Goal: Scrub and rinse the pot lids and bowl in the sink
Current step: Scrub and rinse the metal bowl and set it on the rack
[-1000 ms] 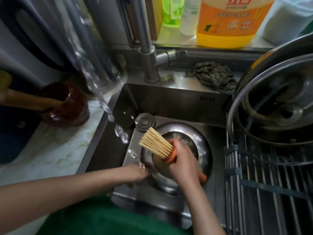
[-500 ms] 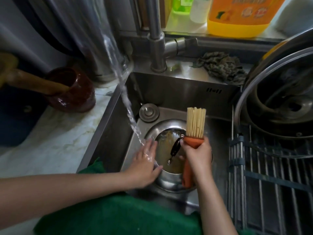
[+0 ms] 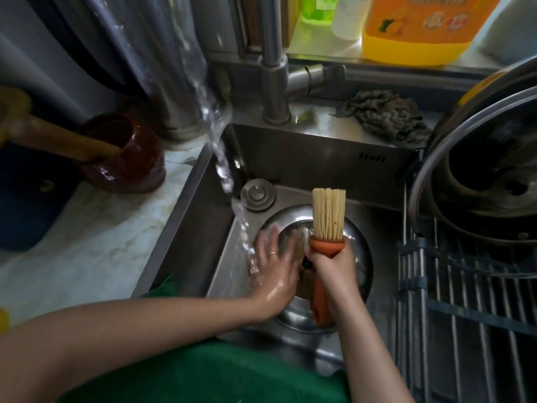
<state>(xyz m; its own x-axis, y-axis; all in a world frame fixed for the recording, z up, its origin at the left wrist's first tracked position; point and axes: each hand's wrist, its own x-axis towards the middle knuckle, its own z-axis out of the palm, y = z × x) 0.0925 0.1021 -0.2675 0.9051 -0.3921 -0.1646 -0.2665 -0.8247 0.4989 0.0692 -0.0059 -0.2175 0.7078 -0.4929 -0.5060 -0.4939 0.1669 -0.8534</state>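
Clamped round the orange handle of a scrubbing brush [image 3: 327,228], the right hand [image 3: 334,266] holds it upright at lower centre of the frame, its pale straw-like bristles fanned toward the top. Just left of it the left hand [image 3: 271,269], wet and shiny (a ring on one finger), lies flat with its grip spread apart on the round steel pot lid [image 3: 359,257], which rests in the bottom of the sink [image 3: 305,152]; the hands cover much of the lid, so only its bright curved rim shows clearly. A stream of water [image 3: 223,170] falls slantwise from the upper left onto the left fingers. A round metal plug [image 3: 258,194] sits just beyond the lid. At right, a wire drying rack [image 3: 465,301] carries a large dark pot [image 3: 494,175] tilted on edge. On the marbled surface [image 3: 96,242] at left stands a glossy brown jar [image 3: 128,158] with a wooden handle [image 3: 58,138] in it. Farther back are the faucet [image 3: 273,68], a crumpled rag [image 3: 386,114] and an orange detergent bottle [image 3: 421,27].
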